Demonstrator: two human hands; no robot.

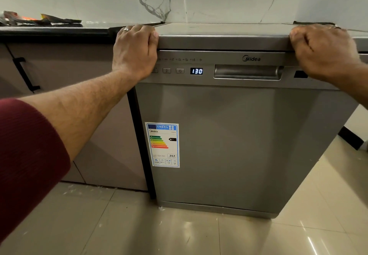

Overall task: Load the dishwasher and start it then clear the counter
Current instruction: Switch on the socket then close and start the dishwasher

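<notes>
Left hand [135, 50] at ten o'clock, right hand [324, 50] at two, fingers curled gripping closed dishwasher [229, 135] top corners.

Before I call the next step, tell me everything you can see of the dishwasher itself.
The dishwasher is a freestanding grey, steel-look Midea unit on the tiled floor, beside the counter cabinets and against the marble wall. Its door is closed. The control strip carries small buttons, a lit display reading 130 and a recessed handle. An energy label is stuck on the door's left side. The left hand and right hand each grip a top front corner, fingers curled over the edge.
</notes>
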